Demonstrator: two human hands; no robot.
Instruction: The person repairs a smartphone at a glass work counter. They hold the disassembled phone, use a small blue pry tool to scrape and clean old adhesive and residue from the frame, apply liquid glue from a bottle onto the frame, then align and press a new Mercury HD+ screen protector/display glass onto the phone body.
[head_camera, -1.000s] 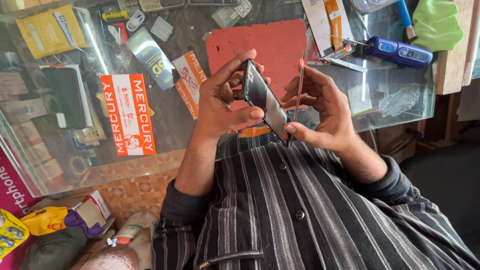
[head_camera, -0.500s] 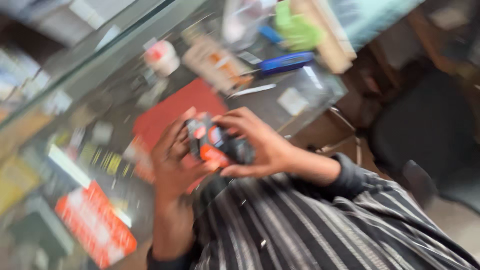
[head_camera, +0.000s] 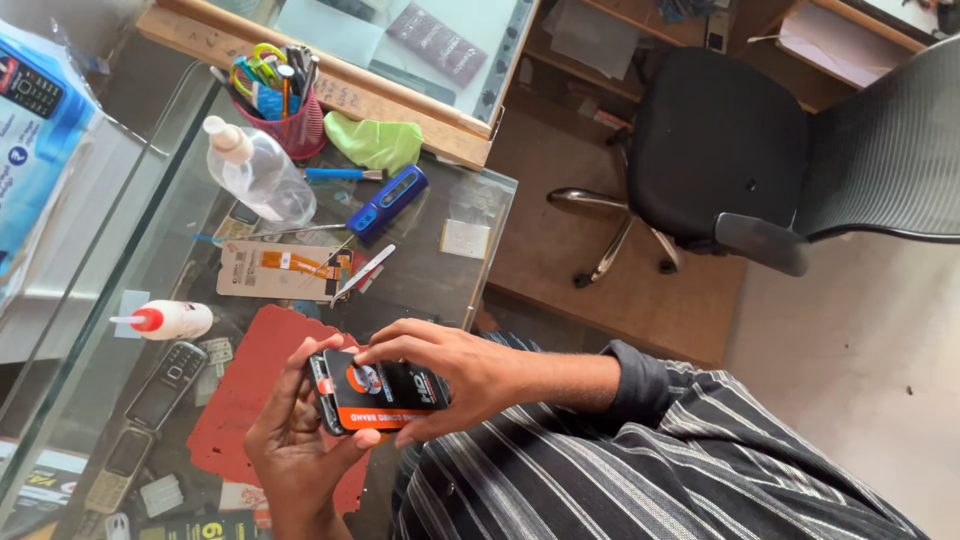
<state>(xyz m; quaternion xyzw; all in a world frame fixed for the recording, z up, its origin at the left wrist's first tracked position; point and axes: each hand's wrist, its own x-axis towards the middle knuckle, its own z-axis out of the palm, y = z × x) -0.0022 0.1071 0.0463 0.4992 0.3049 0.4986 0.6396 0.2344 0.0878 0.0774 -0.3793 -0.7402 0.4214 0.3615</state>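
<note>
Head view, hands: both meet just above the person's striped shirt (head_camera: 640, 470), at the near edge of the glass counter (head_camera: 440, 290).
Left hand (head_camera: 295, 450): cupped under the phone (head_camera: 380, 393), fingers curled up along its left end, thumb by its lower edge, closed around it.
Right hand (head_camera: 455, 370): laid over the phone from the right, fingers stretched along its top edge, thumb under the bottom edge, pinching it.
Phone: a dark slab with a black and orange printed sheet on its upper face, held flat between both hands, raised off the counter.
Red mat (head_camera: 250, 390): on the glass directly beneath and left of the hands, partly hidden by the left hand.
Old keypad phones (head_camera: 160, 385): left of the left hand, inside the counter under the glass.
Small glue bottle (head_camera: 170, 320): white with a red tip, lying on its side beyond the left hand.
Flat packet with orange strip (head_camera: 280, 270): beyond the hands, with metal tweezers (head_camera: 362, 272) lying at its right end.
Blue tool (head_camera: 388, 203): farther out, past the tweezers.
Clear spray bottle (head_camera: 255, 175): far left of the blue tool, lying tilted.
Pink cup of tools (head_camera: 290, 110): at the far edge, with a green cloth (head_camera: 378, 143) just beside it.
Black office chair (head_camera: 740, 150): well away to the right of the right hand, on the floor.
</note>
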